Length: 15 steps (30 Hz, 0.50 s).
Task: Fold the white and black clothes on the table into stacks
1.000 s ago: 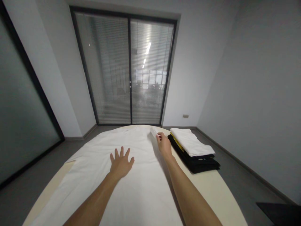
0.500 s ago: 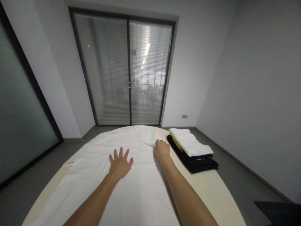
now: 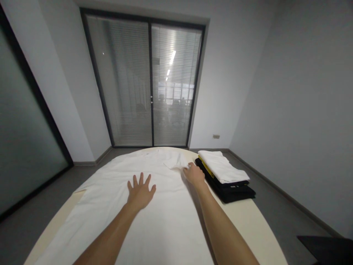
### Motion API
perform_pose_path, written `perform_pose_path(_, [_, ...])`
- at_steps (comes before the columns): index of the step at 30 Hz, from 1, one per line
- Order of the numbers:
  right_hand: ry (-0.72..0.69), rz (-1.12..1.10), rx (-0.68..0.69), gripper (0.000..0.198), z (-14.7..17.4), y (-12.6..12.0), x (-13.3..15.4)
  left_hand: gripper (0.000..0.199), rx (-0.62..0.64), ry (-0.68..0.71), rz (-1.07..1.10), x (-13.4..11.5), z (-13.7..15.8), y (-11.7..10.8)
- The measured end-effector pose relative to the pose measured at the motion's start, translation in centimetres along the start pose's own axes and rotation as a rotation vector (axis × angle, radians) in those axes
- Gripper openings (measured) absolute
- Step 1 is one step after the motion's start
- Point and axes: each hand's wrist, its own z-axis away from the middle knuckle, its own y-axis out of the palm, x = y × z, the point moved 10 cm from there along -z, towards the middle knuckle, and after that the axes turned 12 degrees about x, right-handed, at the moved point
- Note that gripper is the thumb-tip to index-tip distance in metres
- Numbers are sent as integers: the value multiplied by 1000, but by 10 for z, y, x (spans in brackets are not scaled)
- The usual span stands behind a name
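Note:
A white T-shirt [image 3: 162,217] lies spread over most of the round table, with small wrinkles across it. My left hand [image 3: 140,192] rests flat on the cloth, fingers spread. At the shirt's right edge, my right hand [image 3: 194,173] has its fingers closed on a bit of the white fabric, near the sleeve [image 3: 176,160]. The fingertips there are partly hidden by the hand itself.
Right of my right hand, a stack of folded clothes [image 3: 226,171] sits on the cream table [image 3: 242,224], white on top with yellow and black below. A dark object [image 3: 325,248] is at the lower right. Glass doors [image 3: 151,84] stand beyond the table.
My right hand has moved slightly to the right, drawing the shirt's edge with it. The left hand stays in place.

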Motion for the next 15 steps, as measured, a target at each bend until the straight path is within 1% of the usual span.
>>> perform_pose_path(1, [13, -43, 9, 44, -3, -3, -5, 65, 1, 0, 0, 0, 0, 0])
perform_pose_path(2, [12, -91, 4, 43, -6, -7, -8, 65, 2, -2, 0, 0, 0, 0])
perform_pose_path(5, [-42, -277, -38, 51, -13, -14, -13, 65, 9, -6, 6, 1, 1, 0])
perform_pose_path(7, [-65, -406, -29, 61, -19, -10, -16, 65, 8, -6, 12, 1, 1, 0])
perform_pose_path(10, [-62, -549, 57, 78, -29, 6, -22, 66, -5, -3, 10, 1, 0, 0])
perform_pose_path(11, [-68, -582, 73, 77, -32, 9, -24, 66, -7, -3, 8, 1, 0, 0])
perform_pose_path(12, [-82, -607, 75, 73, -36, 10, -25, 66, -6, -3, 7, 2, 0, 1])
perform_pose_path(15, [-133, -634, 40, 53, -45, 5, -28, 66, -1, -1, 9, 2, -1, 2])
